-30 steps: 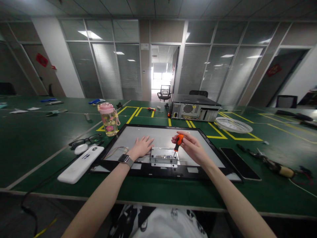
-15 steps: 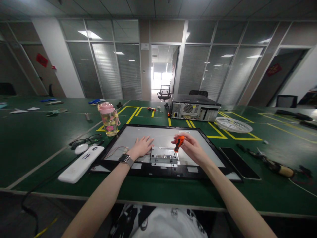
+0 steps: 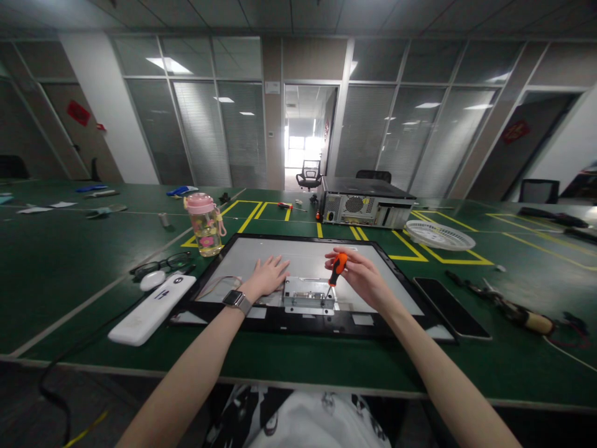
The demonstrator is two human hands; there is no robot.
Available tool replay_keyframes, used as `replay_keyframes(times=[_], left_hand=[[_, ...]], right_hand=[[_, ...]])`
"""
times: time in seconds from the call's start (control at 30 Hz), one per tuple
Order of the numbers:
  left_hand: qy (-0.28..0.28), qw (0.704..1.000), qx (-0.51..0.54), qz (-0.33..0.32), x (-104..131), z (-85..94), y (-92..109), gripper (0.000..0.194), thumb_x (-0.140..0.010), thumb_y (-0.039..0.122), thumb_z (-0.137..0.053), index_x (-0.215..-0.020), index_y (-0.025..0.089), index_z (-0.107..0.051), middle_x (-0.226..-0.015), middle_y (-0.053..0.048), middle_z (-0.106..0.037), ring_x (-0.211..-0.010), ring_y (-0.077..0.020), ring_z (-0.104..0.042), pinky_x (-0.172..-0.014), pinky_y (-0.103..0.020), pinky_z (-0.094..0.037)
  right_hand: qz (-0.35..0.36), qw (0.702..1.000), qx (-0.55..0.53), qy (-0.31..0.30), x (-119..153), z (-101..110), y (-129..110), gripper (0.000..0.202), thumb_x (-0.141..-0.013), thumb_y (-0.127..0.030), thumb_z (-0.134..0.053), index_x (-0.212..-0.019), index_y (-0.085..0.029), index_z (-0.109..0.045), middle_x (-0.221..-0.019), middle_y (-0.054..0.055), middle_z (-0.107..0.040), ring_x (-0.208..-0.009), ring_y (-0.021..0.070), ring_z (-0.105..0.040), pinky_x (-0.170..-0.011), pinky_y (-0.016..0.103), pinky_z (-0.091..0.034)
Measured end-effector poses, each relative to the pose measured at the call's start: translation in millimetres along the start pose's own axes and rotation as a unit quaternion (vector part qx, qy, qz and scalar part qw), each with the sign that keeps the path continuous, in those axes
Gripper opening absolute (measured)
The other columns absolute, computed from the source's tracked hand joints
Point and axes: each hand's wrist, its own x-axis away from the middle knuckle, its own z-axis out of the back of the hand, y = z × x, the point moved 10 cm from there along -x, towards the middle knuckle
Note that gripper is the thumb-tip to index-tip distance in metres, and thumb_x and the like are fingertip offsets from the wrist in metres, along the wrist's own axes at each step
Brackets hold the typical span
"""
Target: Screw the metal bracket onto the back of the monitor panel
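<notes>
A flat grey panel with a black frame [image 3: 298, 249] lies on the green table. On its lower middle sits a metal bracket [image 3: 308, 292]. My left hand [image 3: 268, 275] lies flat on the panel, fingers spread, just left of the bracket. In my right hand [image 3: 361, 277] is an orange and black screwdriver [image 3: 338, 267], held tilted, its tip down at the bracket's right end. Whether the tip sits in a screw is too small to tell. Thin wires [image 3: 218, 286] run over the panel's left part.
Left of the panel are a pink-lidded bottle [image 3: 205, 227], glasses [image 3: 161, 266] and a white power bank [image 3: 152, 311]. Behind it stands a computer case [image 3: 366, 204]. To the right are a white basket [image 3: 439, 235], a black phone [image 3: 450, 307] and a tangled cable tool [image 3: 517, 311].
The fingers of my right hand have shifted slightly around the screwdriver handle. My left hand stays in place on the panel.
</notes>
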Motion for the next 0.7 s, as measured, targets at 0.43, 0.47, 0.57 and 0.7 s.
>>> replay_keyframes(times=[0.43, 0.47, 0.57, 0.7], left_hand=[[-0.003, 1.000, -0.005, 0.005, 0.5, -0.1, 0.0, 0.050, -0.101, 0.039, -0.031, -0.148, 0.025, -0.035, -0.158, -0.012, -0.031, -0.145, -0.0336, -0.028, -0.111, -0.065, -0.026], [-0.001, 1.000, -0.005, 0.005, 0.3, -0.2, -0.2, 0.049, -0.101, 0.039, -0.031, -0.148, 0.026, -0.036, -0.158, -0.012, -0.031, -0.145, -0.0336, -0.028, -0.111, -0.065, -0.026], [0.003, 1.000, -0.004, 0.003, -0.2, 0.0, -0.2, 0.049, -0.101, 0.039, -0.031, -0.148, 0.027, -0.036, -0.158, -0.011, -0.031, -0.145, -0.0335, -0.029, -0.111, -0.065, -0.027], [-0.002, 1.000, -0.004, 0.006, 0.1, 0.3, 0.2, 0.049, -0.101, 0.039, -0.030, -0.148, 0.025, -0.036, -0.158, -0.011, -0.031, -0.145, -0.0338, -0.028, -0.111, -0.064, -0.027]], right_hand=[[0.017, 0.999, 0.001, 0.051, -0.5, 13.5, -0.1, 0.023, -0.069, -0.039, -0.084, -0.087, -0.028, -0.075, -0.084, 0.000, -0.070, -0.083, 0.0185, -0.067, -0.087, 0.038, -0.052], [0.011, 0.999, -0.007, 0.037, -0.4, 9.5, -0.2, 0.024, -0.072, -0.040, -0.082, -0.092, -0.028, -0.075, -0.086, 0.001, -0.071, -0.084, 0.0189, -0.067, -0.089, 0.040, -0.051], [-0.009, 1.000, -0.026, -0.003, 0.4, -2.3, 0.9, 0.030, -0.081, -0.044, -0.073, -0.107, -0.029, -0.072, -0.093, 0.004, -0.073, -0.089, 0.0207, -0.067, -0.093, 0.045, -0.049], [0.008, 1.000, -0.016, -0.006, 0.5, -3.2, -0.7, 0.023, -0.079, -0.044, -0.076, -0.097, -0.029, -0.074, -0.099, 0.003, -0.071, -0.091, 0.0209, -0.066, -0.096, 0.046, -0.048]])
